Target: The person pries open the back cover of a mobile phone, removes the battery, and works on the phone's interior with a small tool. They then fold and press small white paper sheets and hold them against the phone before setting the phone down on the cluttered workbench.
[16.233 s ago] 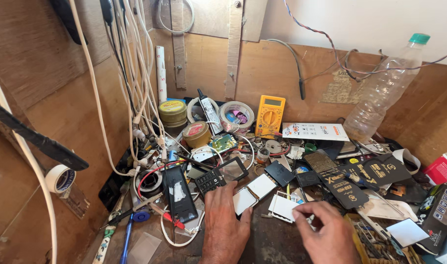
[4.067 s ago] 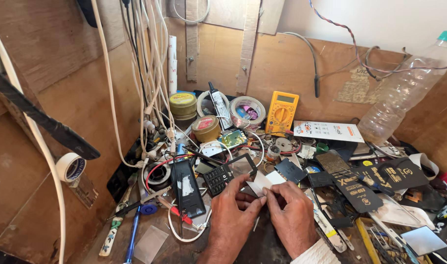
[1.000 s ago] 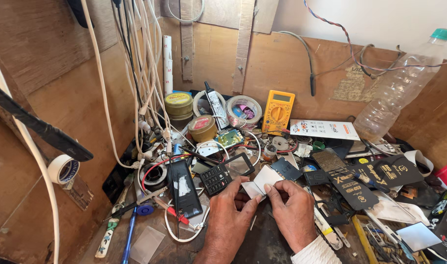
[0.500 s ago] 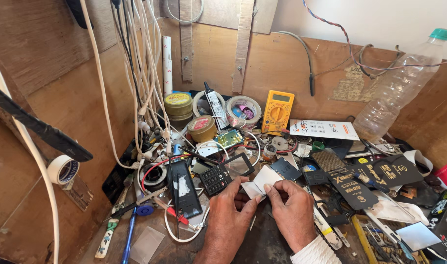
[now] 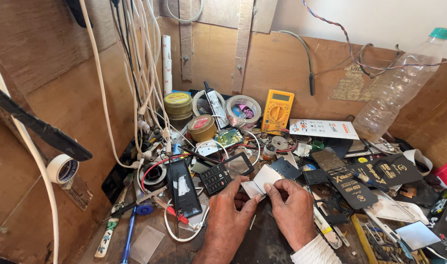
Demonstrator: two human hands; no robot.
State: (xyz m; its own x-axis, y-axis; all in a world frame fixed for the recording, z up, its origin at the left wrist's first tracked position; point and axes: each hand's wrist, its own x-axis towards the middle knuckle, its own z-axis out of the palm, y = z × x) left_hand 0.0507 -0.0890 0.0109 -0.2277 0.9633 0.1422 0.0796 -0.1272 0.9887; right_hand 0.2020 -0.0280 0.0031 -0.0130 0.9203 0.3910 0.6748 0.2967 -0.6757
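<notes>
I have a small white card [image 5: 262,180] pinched between both hands at the front of the cluttered bench [image 5: 262,244]: left hand [image 5: 229,217] nips its lower corner, right hand [image 5: 293,210] presses its near edge. It looks thin, light, smooth and bendable; edges seem the safest hold. A keypad phone [image 5: 218,177] lies just beside.

left hand [image 5: 229,215]: pinches the white card [image 5: 262,180] at its lower corner
right hand [image 5: 293,208]: grips the same card
tabletop [image 5: 262,244]: cluttered; yellow multimeter [image 5: 277,111] behind
</notes>
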